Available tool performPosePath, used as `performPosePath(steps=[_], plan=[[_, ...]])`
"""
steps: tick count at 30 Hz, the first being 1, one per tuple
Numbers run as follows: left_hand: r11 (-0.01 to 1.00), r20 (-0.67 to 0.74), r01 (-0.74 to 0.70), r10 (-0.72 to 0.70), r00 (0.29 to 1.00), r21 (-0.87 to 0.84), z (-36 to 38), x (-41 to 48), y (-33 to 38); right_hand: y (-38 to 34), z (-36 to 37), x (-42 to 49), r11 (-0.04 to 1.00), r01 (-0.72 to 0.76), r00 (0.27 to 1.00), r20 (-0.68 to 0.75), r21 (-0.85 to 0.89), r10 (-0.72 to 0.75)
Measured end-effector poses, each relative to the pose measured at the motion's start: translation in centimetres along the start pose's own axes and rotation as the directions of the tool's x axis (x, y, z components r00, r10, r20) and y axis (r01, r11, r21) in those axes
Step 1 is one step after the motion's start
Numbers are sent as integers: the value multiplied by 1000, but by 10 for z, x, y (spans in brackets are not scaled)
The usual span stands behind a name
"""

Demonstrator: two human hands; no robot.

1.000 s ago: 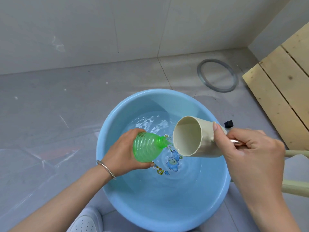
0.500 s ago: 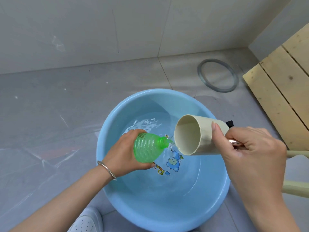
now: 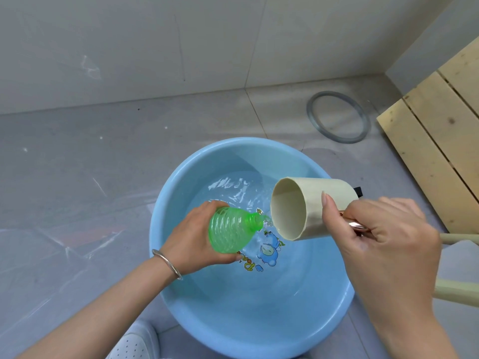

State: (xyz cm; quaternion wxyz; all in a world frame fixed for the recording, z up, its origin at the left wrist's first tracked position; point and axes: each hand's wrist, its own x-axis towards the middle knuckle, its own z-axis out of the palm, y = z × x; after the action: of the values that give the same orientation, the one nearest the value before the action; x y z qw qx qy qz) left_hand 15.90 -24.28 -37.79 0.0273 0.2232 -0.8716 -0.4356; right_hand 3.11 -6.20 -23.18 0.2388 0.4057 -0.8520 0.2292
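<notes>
A round light-blue basin (image 3: 181, 301) stands on the grey floor with shallow water and a cartoon print at its bottom. My left hand (image 3: 191, 237) grips a ribbed green plastic bottle (image 3: 230, 229), tilted with its open neck pointing right toward a cream cup (image 3: 311, 203). My right hand (image 3: 383, 237) holds that cup by its shiny metal handle, thumb pressed on the cup's side. The cup lies nearly on its side over the basin, mouth facing left at the bottle's neck. A thin dribble of water shows between the two openings.
A grey ring (image 3: 338, 116) lies on the floor at the back right. Pale wooden slats (image 3: 440, 130) lean along the right side. A small black object (image 3: 358, 190) peeks out behind the cup. My white shoe (image 3: 132, 344) is under the basin's near edge.
The cup has risen slightly and tipped closer to level. The bottle in my left hand has barely moved. The ripples in the basin have shifted.
</notes>
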Motion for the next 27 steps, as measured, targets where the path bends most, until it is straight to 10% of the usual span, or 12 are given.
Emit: performPosePath(steps=[27], plan=[[998, -21, 15, -16, 1000, -67, 1, -1, -1, -8, 1, -7, 912, 375, 910, -120, -169, -396]])
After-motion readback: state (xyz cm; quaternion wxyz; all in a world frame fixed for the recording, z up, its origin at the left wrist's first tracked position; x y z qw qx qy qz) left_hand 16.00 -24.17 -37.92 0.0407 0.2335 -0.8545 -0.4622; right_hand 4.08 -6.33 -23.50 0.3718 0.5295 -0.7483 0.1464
